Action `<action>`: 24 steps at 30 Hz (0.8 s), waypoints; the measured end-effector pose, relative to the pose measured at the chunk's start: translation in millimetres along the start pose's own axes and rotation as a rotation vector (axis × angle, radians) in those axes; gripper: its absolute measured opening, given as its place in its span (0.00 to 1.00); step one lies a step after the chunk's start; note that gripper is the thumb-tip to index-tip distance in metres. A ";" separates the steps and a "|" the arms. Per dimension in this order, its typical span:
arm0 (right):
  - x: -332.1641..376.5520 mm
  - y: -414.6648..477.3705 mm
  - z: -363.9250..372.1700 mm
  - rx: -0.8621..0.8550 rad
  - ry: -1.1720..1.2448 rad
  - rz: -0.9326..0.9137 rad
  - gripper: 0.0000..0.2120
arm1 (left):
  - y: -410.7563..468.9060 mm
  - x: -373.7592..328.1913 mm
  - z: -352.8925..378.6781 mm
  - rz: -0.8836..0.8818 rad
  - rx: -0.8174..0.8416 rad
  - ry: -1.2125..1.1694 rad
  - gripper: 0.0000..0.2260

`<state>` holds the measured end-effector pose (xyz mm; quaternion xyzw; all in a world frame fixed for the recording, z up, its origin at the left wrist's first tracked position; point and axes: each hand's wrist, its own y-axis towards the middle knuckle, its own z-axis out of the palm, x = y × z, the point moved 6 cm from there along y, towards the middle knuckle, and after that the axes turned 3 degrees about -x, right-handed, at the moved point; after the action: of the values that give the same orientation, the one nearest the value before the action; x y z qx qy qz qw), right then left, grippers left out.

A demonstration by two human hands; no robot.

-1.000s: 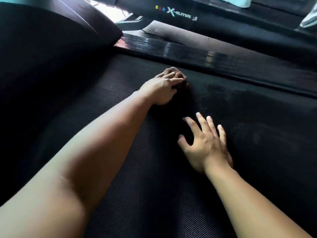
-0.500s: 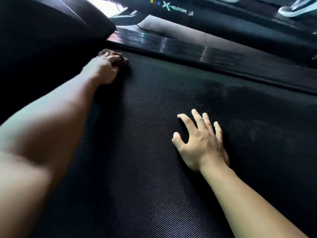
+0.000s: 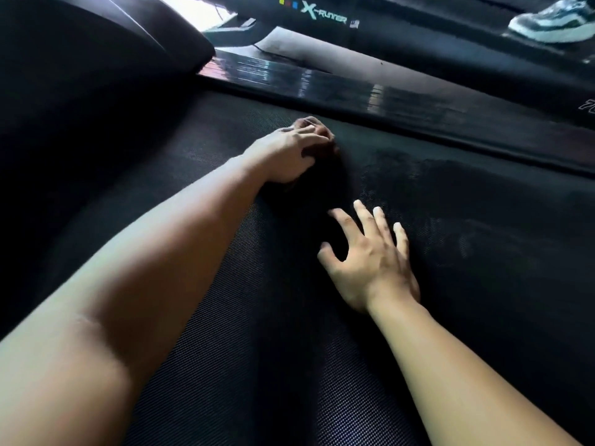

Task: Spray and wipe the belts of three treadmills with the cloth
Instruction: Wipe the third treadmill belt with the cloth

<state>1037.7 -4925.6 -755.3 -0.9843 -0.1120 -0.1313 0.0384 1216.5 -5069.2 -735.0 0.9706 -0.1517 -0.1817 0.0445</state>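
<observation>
A black textured treadmill belt (image 3: 483, 252) fills most of the view. My left hand (image 3: 286, 156) presses a bunched brown cloth (image 3: 317, 128) onto the belt near its far edge, fingers curled over the cloth. Most of the cloth is hidden under that hand. My right hand (image 3: 370, 259) rests flat on the belt nearer to me, fingers spread and straight, holding nothing. A darker damp patch shows on the belt to the right of the cloth. No spray bottle is in view.
A glossy black side rail (image 3: 370, 91) runs along the belt's far edge. The dark motor cover (image 3: 96, 59) rises at the upper left. Beyond the rail stands another treadmill with an X-Runner logo (image 3: 323, 15). A person's sneaker (image 3: 553, 22) is at the top right.
My left hand swept the cloth left to the belt's far-left corner, then back right to the middle of the far edge. My right hand stayed planted on the belt.
</observation>
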 end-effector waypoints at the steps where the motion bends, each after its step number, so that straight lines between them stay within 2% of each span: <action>1: 0.0 0.0 -0.3 0.005 0.003 0.000 0.30 | -5.4 -4.0 1.4 0.056 0.021 -0.009 0.26; 4: 0.9 -0.4 -0.8 -0.003 0.011 -0.004 0.29 | -29.5 -0.7 -2.0 0.198 0.026 -0.027 0.25; 6: 0.8 -0.5 -0.8 -0.013 0.011 -0.007 0.28 | -44.2 16.7 -11.6 0.189 -0.006 -0.037 0.24; 8: 0.4 -0.2 -0.1 -0.019 0.014 -0.005 0.28 | -54.9 42.2 -24.0 0.116 -0.051 -0.035 0.25; 11: -0.2 0.3 0.2 -0.033 0.011 -0.011 0.29 | -60.3 74.0 -43.2 -0.081 -0.140 -0.018 0.25; 16: -0.4 1.3 1.6 -0.047 0.003 -0.014 0.28 | -51.7 76.6 -45.2 -0.361 -0.237 0.111 0.23; 20: -0.5 1.1 1.5 -0.038 -0.001 -0.011 0.28 | -48.6 82.7 -34.1 -0.389 -0.131 0.128 0.24; 24: -0.3 1.1 1.8 -0.042 -0.001 -0.017 0.29 | -51.2 62.9 -26.6 -0.301 -0.094 0.112 0.25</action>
<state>1038.1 -4926.6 -757.2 -0.9839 -0.1177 -0.1334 0.0167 1296.3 -5039.3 -738.9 0.9878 0.0067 -0.1388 0.0706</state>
